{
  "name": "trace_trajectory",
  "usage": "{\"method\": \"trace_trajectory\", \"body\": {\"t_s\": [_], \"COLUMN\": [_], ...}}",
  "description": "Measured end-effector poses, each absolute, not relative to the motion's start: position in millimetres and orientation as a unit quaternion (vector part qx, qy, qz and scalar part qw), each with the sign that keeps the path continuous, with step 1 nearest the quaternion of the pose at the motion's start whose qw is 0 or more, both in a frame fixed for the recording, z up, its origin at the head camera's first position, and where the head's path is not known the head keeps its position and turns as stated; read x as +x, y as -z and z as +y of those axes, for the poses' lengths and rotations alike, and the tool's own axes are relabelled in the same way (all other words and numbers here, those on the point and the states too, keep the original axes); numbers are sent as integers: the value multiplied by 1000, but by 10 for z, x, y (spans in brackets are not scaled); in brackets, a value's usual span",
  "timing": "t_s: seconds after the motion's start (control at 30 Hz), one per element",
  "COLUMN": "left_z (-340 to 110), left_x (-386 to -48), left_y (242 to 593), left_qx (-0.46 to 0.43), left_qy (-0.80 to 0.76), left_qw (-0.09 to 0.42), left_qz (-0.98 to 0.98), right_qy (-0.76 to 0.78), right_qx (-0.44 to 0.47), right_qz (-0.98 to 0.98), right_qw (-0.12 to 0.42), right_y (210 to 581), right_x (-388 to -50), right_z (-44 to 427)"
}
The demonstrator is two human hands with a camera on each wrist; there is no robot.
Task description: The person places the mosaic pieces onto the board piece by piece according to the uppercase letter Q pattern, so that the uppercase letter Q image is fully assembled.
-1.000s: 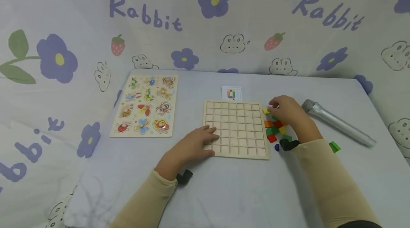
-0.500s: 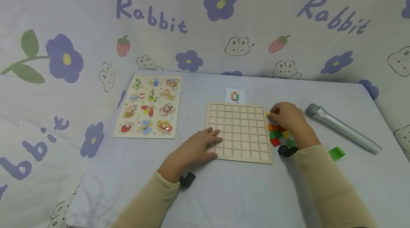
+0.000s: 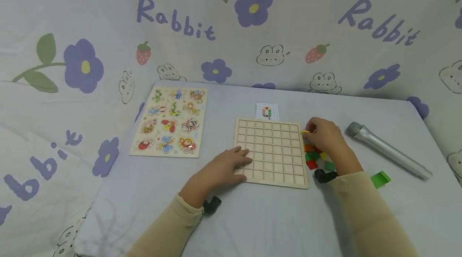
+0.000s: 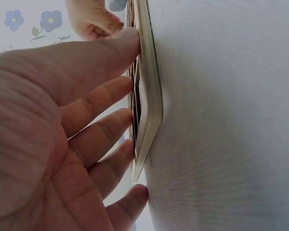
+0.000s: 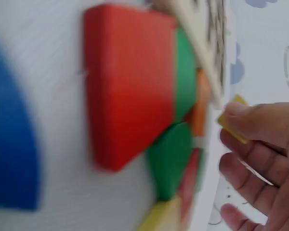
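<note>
My left hand [image 3: 223, 168] rests on the left edge of a wooden grid board [image 3: 268, 152], its fingers spread and almost straight. In the left wrist view the thumb [image 4: 106, 50] lies along the board's edge. Beside the board's right edge, my right hand [image 3: 326, 134] pinches a thin yellow square tile [image 5: 227, 123] between thumb and fingers, raised off the table. Below that hand lie several coloured blocks, among them a red one [image 5: 135, 82], a green one [image 5: 171, 159] and an orange one [image 3: 308, 148]. A blue piece [image 5: 12, 139] shows only in the right wrist view.
A small card [image 3: 267, 111] with a coloured pattern lies behind the board. A silver microphone [image 3: 390, 151] lies at the right, near a bright green piece [image 3: 380, 179]. An insect picture puzzle [image 3: 167, 122] lies at the left. A printed cloth [image 3: 231, 32] hangs behind.
My right hand has come down to the yellow tile, pinched it and lifted it slightly. The left hand stays on the board. The head view has shifted a little.
</note>
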State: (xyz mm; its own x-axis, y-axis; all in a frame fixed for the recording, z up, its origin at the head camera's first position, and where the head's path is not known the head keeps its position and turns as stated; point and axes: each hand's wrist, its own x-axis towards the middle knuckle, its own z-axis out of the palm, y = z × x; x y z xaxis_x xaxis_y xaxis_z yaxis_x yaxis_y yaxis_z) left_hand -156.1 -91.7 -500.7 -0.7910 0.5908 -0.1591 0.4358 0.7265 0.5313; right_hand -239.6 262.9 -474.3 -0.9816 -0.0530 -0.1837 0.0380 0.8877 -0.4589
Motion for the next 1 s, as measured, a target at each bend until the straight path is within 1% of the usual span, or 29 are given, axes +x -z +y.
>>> {"method": "trace_trajectory", "body": {"t_s": [0.1, 0.17, 0.2, 0.33, 0.5, 0.7, 1.0], "left_z": [-920, -922, -923, -929, -920, -899, -920], "left_x": [-1561, -1561, -1562, -1560, -1559, -1537, -1555], "left_y": [4989, 4987, 4987, 4993, 4976, 4973, 4982], "left_qx": [279, 277, 277, 273, 269, 268, 274], "left_qy": [-246, -246, -246, -248, -251, -247, -242], "left_qw": [161, 162, 163, 169, 167, 176, 158], "left_qz": [914, 915, 915, 914, 915, 914, 917], "right_qy": [259, 273, 283, 302, 295, 287, 292], "right_qx": [-26, -48, -59, -115, -160, -159, -158], "right_qz": [965, 961, 957, 945, 938, 939, 937], "right_qw": [37, 16, 16, 51, 87, 107, 108], "right_y": [4666, 4599, 4571, 4546, 4665, 4798, 4803], "right_x": [-2389, -2409, -2426, -2527, -2647, -2675, -2673], "right_z": [2548, 2429, 2350, 1993, 1643, 1525, 1480]}}
